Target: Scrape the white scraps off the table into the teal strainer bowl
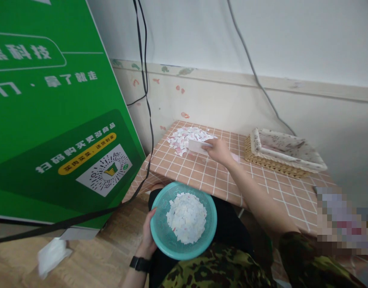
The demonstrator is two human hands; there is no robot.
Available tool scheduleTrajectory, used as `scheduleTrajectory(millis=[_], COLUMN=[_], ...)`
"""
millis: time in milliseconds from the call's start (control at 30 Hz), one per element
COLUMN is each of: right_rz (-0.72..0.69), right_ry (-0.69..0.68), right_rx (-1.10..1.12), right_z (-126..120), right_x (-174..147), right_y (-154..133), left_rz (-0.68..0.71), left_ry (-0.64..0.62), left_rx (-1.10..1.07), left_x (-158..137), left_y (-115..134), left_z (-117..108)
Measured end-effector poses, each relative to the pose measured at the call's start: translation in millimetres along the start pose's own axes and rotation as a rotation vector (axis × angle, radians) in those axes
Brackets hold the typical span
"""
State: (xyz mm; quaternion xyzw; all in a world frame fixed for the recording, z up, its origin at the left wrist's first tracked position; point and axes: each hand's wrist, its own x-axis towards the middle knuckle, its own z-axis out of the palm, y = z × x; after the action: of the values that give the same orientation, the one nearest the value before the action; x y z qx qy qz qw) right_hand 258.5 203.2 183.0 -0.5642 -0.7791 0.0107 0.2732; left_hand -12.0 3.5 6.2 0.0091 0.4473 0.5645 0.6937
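My left hand [148, 234] grips the left rim of a teal plastic colander [213, 216], held above my lap at the table's front edge. Small white paper scraps [187, 218] are heaped inside it. My right hand [218, 151] is closed on a flat white rectangular piece [196, 147], which looks like a scraper. Its far end touches the near side of a loose pile of white and pink paper scraps [184, 138] on the table. Beneath my right wrist lies a pale pink sheet [235, 157], partly covered.
A brown checked cloth covers the table [184, 166]. On its right stands a cloth-lined wicker basket [277, 165]. A green printed panel [52, 120] rises at the left, with a black cable [149, 132] hanging beside it. A white bag [53, 256] lies on the floor.
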Motion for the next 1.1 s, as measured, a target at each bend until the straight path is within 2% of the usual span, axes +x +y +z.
scheduleTrajectory(millis=[233,367,633,867,1100], right_rz=[0.096,0.121,0.054,-0.030,0.019], right_ry=[-0.013,0.018,-0.042,-0.162,-0.170], right_rx=[0.283,0.372,0.401,0.462,0.494], right_z=[5,5,17,12,12], right_x=[-15,-14,1,12,14], right_y=[19,24,20,19,17], left_rz=[0.016,0.013,0.030,0.001,-0.025], left_ry=[-0.001,0.001,0.001,0.004,0.024], left_rx=[0.000,-0.002,0.005,-0.031,-0.016], left_x=[2,3,1,3,2], left_y=[-2,-2,-2,-3,-3], left_z=[-2,-3,-1,-3,-2])
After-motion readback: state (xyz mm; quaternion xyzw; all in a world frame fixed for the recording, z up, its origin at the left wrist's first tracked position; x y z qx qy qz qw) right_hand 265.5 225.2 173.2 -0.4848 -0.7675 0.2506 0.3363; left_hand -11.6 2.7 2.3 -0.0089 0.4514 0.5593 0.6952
